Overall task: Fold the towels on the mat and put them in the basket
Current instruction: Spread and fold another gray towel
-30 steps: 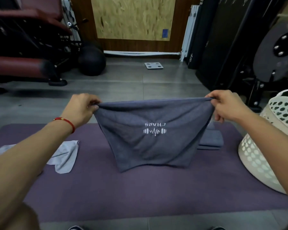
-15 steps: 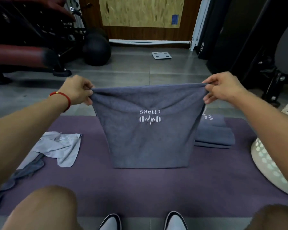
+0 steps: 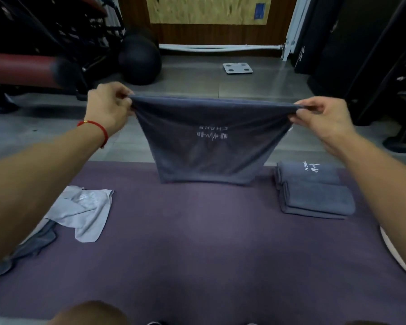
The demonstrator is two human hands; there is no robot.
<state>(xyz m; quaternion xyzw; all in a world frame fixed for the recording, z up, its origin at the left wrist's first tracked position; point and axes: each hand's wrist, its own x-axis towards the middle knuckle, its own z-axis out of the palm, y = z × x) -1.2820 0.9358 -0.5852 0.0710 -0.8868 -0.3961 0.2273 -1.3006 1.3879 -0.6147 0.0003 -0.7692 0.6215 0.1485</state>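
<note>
Head view: my left hand [image 3: 108, 109] and right hand [image 3: 324, 118] each pinch a top corner of the dark grey towel [image 3: 209, 141], stretched above the far edge of the purple mat [image 3: 197, 242]. Folded towels [image 3: 314, 193] lie right; light grey towel [image 3: 85, 212] left.

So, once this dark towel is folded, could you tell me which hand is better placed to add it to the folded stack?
The right hand, probably. The folded stack lies on the mat below the right forearm, whereas the left hand pinches the dark towel at its far corner.
</note>
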